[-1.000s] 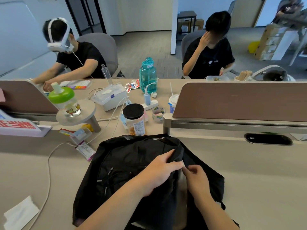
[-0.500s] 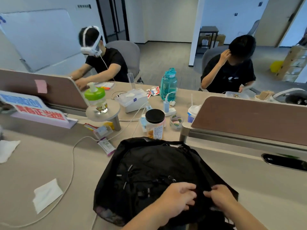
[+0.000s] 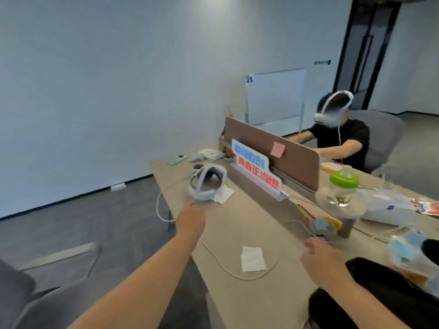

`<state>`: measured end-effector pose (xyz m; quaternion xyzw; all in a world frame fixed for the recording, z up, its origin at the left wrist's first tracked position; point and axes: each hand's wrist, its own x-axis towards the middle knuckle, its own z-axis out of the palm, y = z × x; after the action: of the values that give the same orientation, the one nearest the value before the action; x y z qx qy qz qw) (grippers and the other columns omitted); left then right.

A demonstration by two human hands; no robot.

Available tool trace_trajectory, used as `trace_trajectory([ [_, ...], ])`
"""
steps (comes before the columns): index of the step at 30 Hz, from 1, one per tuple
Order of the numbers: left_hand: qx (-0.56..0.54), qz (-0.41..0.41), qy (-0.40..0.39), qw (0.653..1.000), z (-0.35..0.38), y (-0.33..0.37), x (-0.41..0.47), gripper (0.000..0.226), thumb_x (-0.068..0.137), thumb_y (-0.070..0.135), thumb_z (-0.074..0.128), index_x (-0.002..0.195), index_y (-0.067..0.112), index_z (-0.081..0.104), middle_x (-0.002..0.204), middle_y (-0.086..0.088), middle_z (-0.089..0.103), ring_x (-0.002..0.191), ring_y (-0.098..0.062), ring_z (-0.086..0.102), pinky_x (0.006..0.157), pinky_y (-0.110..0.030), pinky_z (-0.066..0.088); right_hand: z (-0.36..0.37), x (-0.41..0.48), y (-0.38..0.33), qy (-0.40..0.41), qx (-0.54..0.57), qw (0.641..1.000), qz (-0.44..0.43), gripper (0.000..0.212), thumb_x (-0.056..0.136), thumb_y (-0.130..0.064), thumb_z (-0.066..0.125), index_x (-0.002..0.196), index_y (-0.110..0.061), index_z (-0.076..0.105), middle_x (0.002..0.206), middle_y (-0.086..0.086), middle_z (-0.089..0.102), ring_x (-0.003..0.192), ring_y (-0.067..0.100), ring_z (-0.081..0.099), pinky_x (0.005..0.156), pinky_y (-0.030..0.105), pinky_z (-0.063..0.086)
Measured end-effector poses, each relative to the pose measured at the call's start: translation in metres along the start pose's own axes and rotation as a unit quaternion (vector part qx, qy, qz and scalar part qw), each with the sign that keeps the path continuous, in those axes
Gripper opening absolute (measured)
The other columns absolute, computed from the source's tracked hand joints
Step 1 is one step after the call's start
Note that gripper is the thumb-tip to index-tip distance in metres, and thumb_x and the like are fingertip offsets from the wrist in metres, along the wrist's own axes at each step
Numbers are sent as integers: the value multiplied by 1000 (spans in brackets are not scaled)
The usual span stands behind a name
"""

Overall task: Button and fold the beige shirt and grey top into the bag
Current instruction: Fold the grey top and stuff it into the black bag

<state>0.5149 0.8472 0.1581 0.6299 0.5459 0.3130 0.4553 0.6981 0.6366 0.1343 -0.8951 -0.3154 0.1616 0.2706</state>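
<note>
Only part of the black bag (image 3: 384,295) shows, lying on the desk at the lower right edge. The beige shirt and grey top are not in sight. My left hand (image 3: 191,220) is stretched far out to the left, and its fingertips reach the near rim of a white headset (image 3: 206,184) on the desk. Whether it holds the headset is too blurred to tell. My right hand (image 3: 320,260) hovers just left of the bag with its fingers loosely curled and nothing in them.
A white cable (image 3: 221,262) loops across the beige desk (image 3: 237,224) past a folded tissue (image 3: 253,258). A blue-and-red sign (image 3: 256,167), a brown divider (image 3: 294,153) and a green-lidded bottle (image 3: 343,188) stand behind. A person in a headset (image 3: 342,136) sits opposite. A grey chair (image 3: 59,269) stands lower left.
My view has swung left, away from the bag. Both hands have let go of the bag's opening. The left arm has reached out to the white headset.
</note>
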Motion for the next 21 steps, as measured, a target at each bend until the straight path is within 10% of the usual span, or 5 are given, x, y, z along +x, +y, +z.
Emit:
trace_trajectory([
  [10,160,-150,234,947,-369,-179,8,56,93,14,43,146,10,27,144,-21,35,127,-36,41,104,-42,37,218,-104,-307,-242,-24,931,-273,14,84,-14,51,94,-21,58,102,2,63,86,14,56,67,19,42],
  [21,96,-230,461,852,-576,-279,-53,57,87,15,53,141,18,38,141,-17,36,124,-35,42,102,-43,39,418,-250,-487,-437,-55,810,-388,13,78,-16,53,74,-28,54,89,1,64,76,20,62,64,26,50],
])
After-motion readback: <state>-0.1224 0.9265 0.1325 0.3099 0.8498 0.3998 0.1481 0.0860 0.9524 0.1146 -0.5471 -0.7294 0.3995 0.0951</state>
